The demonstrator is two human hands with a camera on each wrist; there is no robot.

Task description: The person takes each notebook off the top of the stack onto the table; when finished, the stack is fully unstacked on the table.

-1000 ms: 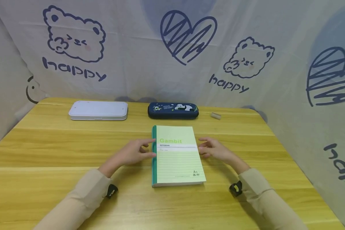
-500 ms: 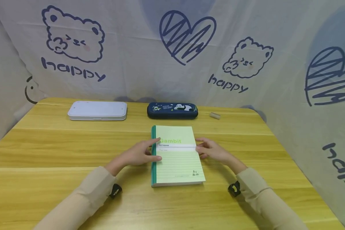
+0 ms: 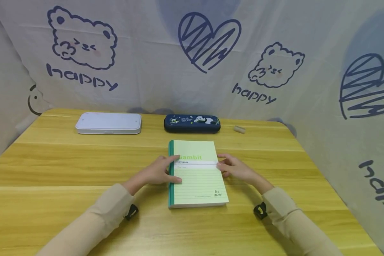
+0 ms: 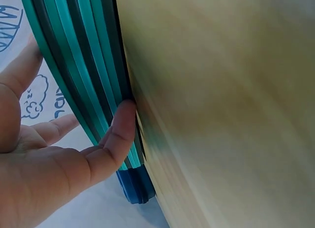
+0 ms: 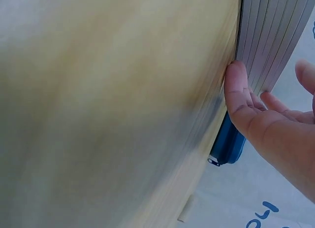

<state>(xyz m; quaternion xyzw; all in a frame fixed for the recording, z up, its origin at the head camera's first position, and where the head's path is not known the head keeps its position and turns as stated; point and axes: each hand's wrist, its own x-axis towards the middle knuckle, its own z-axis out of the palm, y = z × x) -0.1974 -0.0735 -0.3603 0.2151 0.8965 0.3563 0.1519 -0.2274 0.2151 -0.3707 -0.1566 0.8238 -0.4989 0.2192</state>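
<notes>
A stack of several notebooks [image 3: 200, 185] lies in the middle of the table in the head view, its top cover pale green and printed "Gambit". Along its left side run green spines [image 4: 81, 46], seen as bands in the left wrist view. My left hand [image 3: 156, 172] grips that side, thumb and index finger over the cover, another fingertip low against the spines by the table. At the opposite side my right hand [image 3: 238, 170] holds the page edges [image 5: 270, 36], thumb at the cover's rim and a fingertip low by the tabletop.
Behind the stack, a white flat case [image 3: 108, 123] and a dark blue panda pencil case [image 3: 192, 123] stand near the wooden table's [image 3: 67, 160] back edge. A small beige block [image 3: 239, 129] lies right of them. A printed cloth [image 3: 153, 71] hangs behind.
My left hand has moved right, from beside the spines to over the cover's edge. My right hand has come slightly left, against the stack. The notebooks have stayed in place.
</notes>
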